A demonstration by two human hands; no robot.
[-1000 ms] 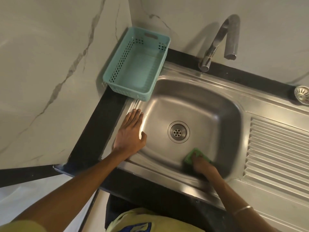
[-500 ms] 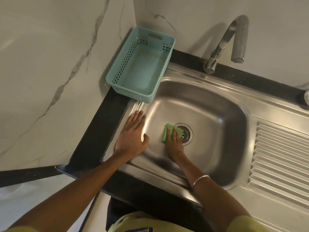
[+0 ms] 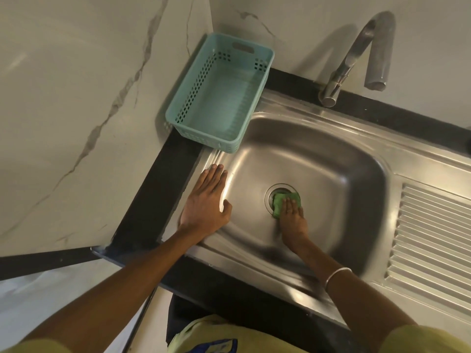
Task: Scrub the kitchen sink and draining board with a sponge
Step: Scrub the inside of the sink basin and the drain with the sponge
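Note:
A stainless steel sink fills the middle of the view, with a round drain in its floor. My right hand presses a green sponge flat onto the drain, fingers straight on top of it. The sponge covers most of the drain. My left hand rests flat on the sink's left rim, fingers straight, holding nothing. The ribbed draining board lies to the right of the basin.
A teal plastic basket stands at the back left corner, overhanging the sink rim. A curved steel tap rises behind the basin. Black countertop edging and marble walls border the sink on the left and back.
My right hand slid the sponge from the basin's front right to left of the drain, then right onto the drain. My left hand stayed on the rim.

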